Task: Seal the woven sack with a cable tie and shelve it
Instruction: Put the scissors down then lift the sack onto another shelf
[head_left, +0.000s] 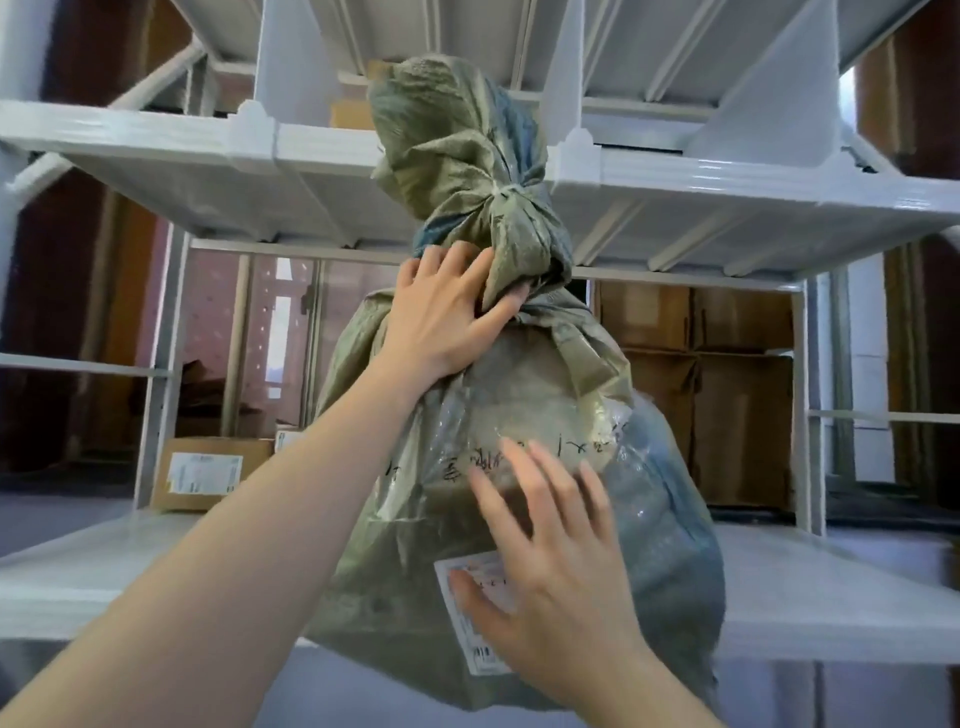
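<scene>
A full grey-green woven sack (660, 483) stands upright at the front edge of the white lower shelf (831, 587), its bunched neck cinched tight and the loose top flaring up past the upper shelf. Handwriting and a white label (467, 577) show on its front. My left hand (447, 317) grips the sack just under the cinched neck, fingers curled into the fabric. My right hand (550, 577) lies flat with spread fingers against the sack's lower front, over the label. The tie itself is hidden in the folds.
White metal shelving surrounds the sack, with the upper shelf (727, 182) and its dividers right overhead. A cardboard box (208, 473) with a label sits at the back left of the lower shelf. Brown cartons (727, 389) stand behind on the right.
</scene>
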